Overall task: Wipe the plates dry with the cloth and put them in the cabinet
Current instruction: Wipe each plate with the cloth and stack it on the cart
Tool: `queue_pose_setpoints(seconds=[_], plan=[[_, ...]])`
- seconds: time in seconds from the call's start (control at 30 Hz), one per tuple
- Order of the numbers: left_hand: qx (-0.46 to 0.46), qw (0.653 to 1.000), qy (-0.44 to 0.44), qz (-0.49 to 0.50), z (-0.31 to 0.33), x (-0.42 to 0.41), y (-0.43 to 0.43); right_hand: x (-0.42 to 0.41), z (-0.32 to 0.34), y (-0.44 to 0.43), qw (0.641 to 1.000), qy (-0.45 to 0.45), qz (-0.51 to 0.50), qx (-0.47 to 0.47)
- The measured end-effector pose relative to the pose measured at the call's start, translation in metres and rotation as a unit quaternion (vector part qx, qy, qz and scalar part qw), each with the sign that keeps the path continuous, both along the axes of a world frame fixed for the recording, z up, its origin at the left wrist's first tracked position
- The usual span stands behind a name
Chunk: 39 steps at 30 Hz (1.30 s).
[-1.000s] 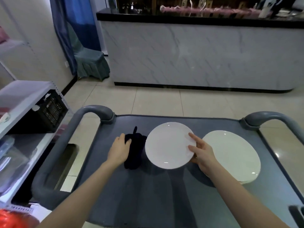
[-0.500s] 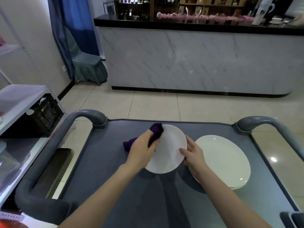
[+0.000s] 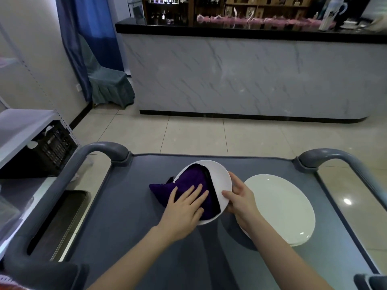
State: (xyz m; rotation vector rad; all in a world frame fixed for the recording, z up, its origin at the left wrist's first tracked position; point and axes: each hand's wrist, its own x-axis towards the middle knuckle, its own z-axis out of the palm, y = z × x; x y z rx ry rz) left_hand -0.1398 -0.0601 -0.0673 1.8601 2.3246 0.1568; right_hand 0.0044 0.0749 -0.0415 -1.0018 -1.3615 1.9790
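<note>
A small white plate (image 3: 219, 181) is tilted up above the grey cart top (image 3: 129, 227). My right hand (image 3: 240, 197) grips its right rim, thumb on the face. A purple cloth (image 3: 188, 181) covers most of the plate's face and hangs off its left edge. My left hand (image 3: 184, 208) presses flat on the cloth with fingers spread. To the right, a larger white plate (image 3: 280, 208) lies flat on the cart; it looks like a stack of two.
Grey cart handles rise at the far left (image 3: 104, 149) and far right (image 3: 328, 158). A white shelf unit with a black crate (image 3: 52, 147) stands on the left. A marble-fronted counter (image 3: 240, 76) runs across the room beyond the tiled floor.
My left hand picked the cloth up from the cart, brought it onto the plate and now presses it flat there. My right hand tilted the plate up and holds its rim.
</note>
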Motion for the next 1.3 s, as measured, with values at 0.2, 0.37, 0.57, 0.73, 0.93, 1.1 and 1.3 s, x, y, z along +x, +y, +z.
queue_pose_setpoints(seconds=[0.2, 0.37, 0.57, 0.73, 0.93, 1.1, 1.3], plan=[[0.027, 0.998, -0.045, -0.045, -0.007, 0.012, -0.002, -0.001, 0.002, -0.004, 1.0, -0.015, 0.022, 0.002], [0.026, 0.998, -0.053, -0.017, 0.006, -0.01, 0.035, -0.001, 0.003, -0.014, 0.998, 0.003, 0.067, 0.01], [0.018, 0.998, -0.056, 0.009, 0.014, -0.034, 0.048, 0.007, 0.016, -0.006, 1.0, 0.024, 0.015, -0.005], [0.033, 0.995, -0.086, 0.033, 0.01, -0.036, 0.014, 0.014, 0.032, 0.012, 0.999, 0.015, -0.044, 0.006], [0.055, 0.993, -0.101, -0.009, 0.013, 0.004, 0.001, 0.006, 0.038, 0.008, 0.997, 0.035, -0.065, 0.004], [0.055, 0.991, -0.122, -0.023, 0.019, 0.012, 0.025, 0.001, 0.035, -0.004, 0.998, 0.042, -0.052, -0.021], [0.054, 0.993, -0.106, -0.013, 0.022, -0.01, 0.058, 0.015, 0.031, -0.014, 0.999, 0.042, 0.022, -0.007]])
